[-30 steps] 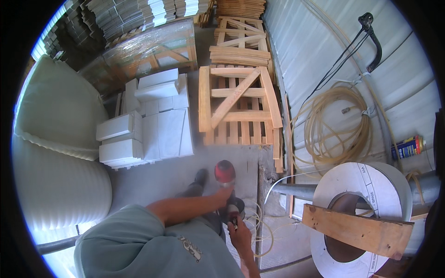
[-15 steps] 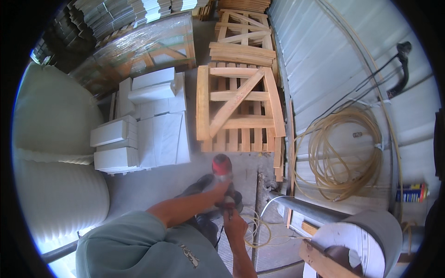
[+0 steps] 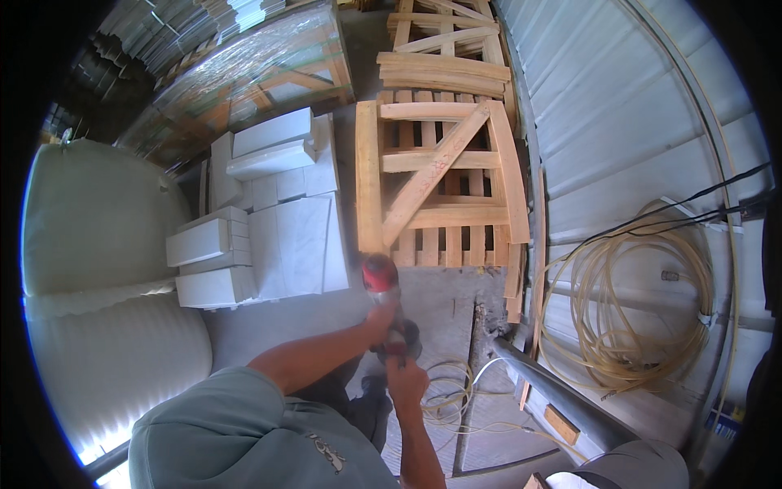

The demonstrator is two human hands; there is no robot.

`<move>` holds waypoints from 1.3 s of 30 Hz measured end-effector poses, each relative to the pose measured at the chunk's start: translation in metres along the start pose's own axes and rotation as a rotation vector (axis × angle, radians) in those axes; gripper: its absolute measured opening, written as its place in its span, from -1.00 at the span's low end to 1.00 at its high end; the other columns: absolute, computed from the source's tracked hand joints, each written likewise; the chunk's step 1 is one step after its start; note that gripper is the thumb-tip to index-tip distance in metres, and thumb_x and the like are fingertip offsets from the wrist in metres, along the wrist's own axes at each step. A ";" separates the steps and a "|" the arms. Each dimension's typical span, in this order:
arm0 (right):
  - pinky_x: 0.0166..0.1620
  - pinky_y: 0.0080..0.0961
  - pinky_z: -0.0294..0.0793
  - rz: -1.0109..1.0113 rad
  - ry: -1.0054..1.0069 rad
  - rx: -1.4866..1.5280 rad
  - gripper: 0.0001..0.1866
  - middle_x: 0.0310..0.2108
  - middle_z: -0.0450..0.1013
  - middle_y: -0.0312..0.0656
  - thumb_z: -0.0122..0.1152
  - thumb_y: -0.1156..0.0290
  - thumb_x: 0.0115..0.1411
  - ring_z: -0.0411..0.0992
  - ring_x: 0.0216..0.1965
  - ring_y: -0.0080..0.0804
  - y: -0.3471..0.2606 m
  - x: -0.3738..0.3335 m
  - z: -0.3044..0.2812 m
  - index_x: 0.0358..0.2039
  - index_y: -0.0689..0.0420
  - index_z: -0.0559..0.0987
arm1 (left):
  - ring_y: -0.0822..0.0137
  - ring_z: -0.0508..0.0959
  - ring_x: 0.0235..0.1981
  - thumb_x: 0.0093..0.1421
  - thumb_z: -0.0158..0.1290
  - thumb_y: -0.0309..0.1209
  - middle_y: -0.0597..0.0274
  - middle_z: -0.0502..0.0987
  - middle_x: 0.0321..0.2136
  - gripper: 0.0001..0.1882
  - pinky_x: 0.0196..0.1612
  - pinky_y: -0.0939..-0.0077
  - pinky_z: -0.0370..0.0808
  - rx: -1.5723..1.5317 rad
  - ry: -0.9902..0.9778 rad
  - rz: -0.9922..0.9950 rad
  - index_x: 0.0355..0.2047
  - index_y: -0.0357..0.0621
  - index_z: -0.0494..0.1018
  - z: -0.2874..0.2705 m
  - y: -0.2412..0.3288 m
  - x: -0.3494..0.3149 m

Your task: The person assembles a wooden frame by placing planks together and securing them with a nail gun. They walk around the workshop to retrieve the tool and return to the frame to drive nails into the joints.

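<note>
Narrow gap [image 3: 349,183] left of crate [image 3: 438,167]

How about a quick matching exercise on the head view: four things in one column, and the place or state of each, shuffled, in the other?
Things:
1. Red-topped power tool
2. Yellowish hose coil
3. White blocks
4. Wooden frame

Places or states:
A. Stacked, left of the wooden frame
B. Crossed by a diagonal plank
C. Against the pale wall on the right
D. Held by the left hand and right hand

Pairs: 1-D, 2-C, 3-A, 4-B
</note>
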State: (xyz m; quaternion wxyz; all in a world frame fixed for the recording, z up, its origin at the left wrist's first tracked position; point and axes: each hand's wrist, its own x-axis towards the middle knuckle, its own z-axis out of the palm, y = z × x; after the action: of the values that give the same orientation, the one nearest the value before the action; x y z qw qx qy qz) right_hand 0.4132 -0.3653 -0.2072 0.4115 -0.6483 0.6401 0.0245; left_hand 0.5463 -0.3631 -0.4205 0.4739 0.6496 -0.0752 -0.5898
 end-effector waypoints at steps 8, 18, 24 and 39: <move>-0.19 -0.08 0.45 0.026 -0.098 0.027 -0.53 -0.40 0.55 0.13 0.11 0.01 0.13 0.51 -0.29 0.17 0.013 0.003 0.000 -0.27 0.21 0.61 | 0.17 0.52 -0.70 0.19 0.03 -0.15 0.07 0.48 -0.59 -0.62 -0.64 0.24 0.49 0.076 0.310 -0.408 -0.28 -0.29 0.40 -0.029 0.045 0.074; -0.21 -0.16 0.47 0.393 -0.075 0.149 -0.60 -0.39 0.56 0.08 0.15 0.09 0.15 0.54 -0.31 0.09 0.144 -0.041 0.053 -0.24 0.20 0.61 | -0.02 0.61 -0.24 0.12 0.06 -0.01 -0.16 0.58 -0.33 -0.46 -0.19 0.12 0.52 1.335 0.416 0.086 -0.18 -0.29 0.35 -0.058 0.083 0.173; -0.22 -0.23 0.48 0.570 -0.157 0.163 -0.60 -0.38 0.57 0.06 0.16 0.09 0.15 0.55 -0.27 0.05 0.172 -0.063 0.077 -0.23 0.18 0.61 | 0.02 0.61 -0.23 0.16 0.09 -0.02 -0.13 0.52 -0.22 -0.47 -0.20 0.13 0.54 1.502 0.400 0.201 -0.14 -0.25 0.32 -0.069 0.070 0.265; -0.25 -0.36 0.47 0.543 0.063 0.396 -0.63 -0.44 0.55 -0.01 0.19 0.17 0.16 0.55 -0.39 -0.20 0.148 -0.070 0.091 -0.17 0.21 0.58 | -0.19 0.53 -0.17 0.21 -0.05 -0.23 -0.15 0.48 -0.20 -0.67 -0.17 -0.03 0.48 1.705 -0.320 0.299 -0.19 -0.28 0.39 -0.060 -0.026 0.170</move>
State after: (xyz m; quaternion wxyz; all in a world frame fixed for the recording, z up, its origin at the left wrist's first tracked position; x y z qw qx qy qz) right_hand 0.3196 -0.2337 -0.3029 0.4880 -0.3620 0.7942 -0.0114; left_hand 0.6343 -0.4295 -0.5657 -0.1165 0.6751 -0.6397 -0.3485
